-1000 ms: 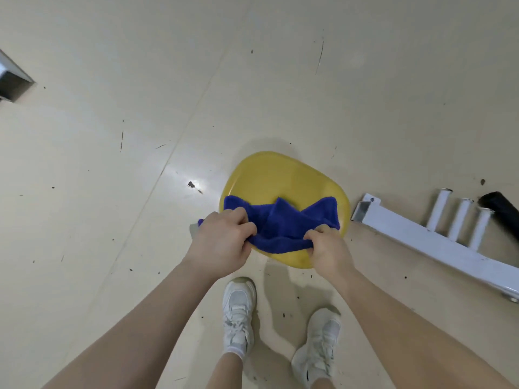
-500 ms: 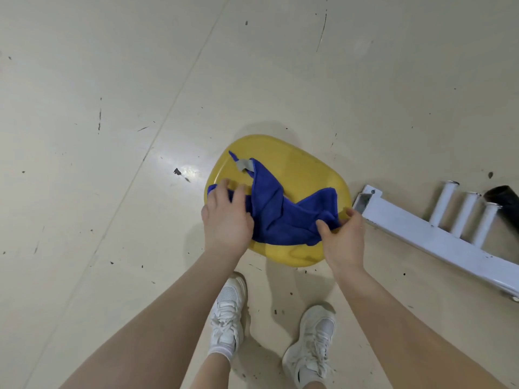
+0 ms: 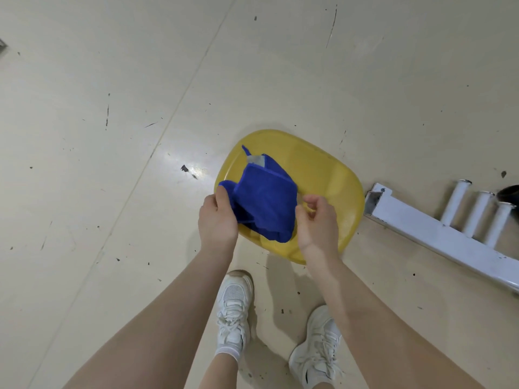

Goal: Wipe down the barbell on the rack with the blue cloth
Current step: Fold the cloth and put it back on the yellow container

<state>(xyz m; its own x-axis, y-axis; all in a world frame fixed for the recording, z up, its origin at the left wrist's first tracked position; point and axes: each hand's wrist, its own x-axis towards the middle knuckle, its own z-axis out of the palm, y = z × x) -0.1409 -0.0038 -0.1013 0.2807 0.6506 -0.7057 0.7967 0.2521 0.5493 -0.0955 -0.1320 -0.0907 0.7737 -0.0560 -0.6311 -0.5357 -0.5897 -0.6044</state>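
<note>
The blue cloth [image 3: 266, 203] lies folded over on a yellow stool seat [image 3: 325, 175], a grey label showing at its far corner. My left hand [image 3: 217, 217] grips the cloth's left edge between thumb and fingers. My right hand [image 3: 317, 217] hovers just right of the cloth, fingers loosely curled and apart, holding nothing. No barbell is in view.
A white metal rack base [image 3: 438, 234] with three short white pegs [image 3: 477, 211] lies on the floor at the right. A black object [image 3: 509, 193] shows at the right edge. My white shoes [image 3: 234, 310] stand below the stool on the scuffed beige floor.
The cloth was spread wide between both hands; now its right side is folded over to the left. My right hand has let go of it and the left hand keeps its hold.
</note>
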